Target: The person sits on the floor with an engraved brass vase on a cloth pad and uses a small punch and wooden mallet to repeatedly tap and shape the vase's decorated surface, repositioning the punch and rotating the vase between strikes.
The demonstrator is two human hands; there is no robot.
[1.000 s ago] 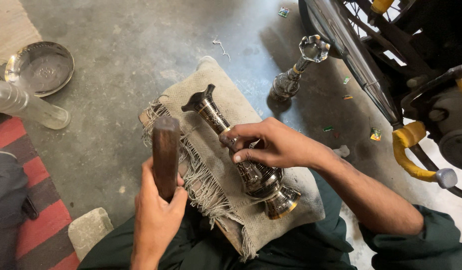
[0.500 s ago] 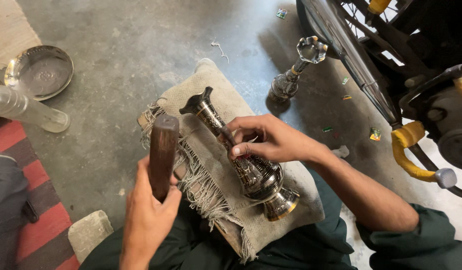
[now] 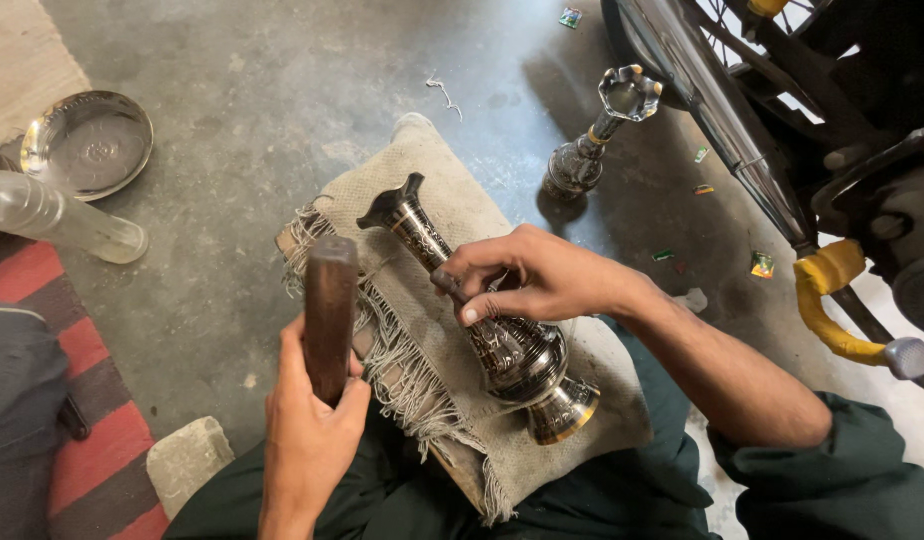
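Left grip: my left hand (image 3: 307, 440) clamps the wooden mallet (image 3: 329, 312).
Right grip: my right hand (image 3: 527, 280) clamps the engraved vase (image 3: 482, 320).
Risk: I judge a misaimed blow hits my fingers.

Engraved dark metal vase (image 3: 482, 320) lies on side, flared mouth beyond right-hand grip on neck, bulbous body and brassy foot below it. Dark wooden block (image 3: 329, 310) upright, base in left-hand grip.
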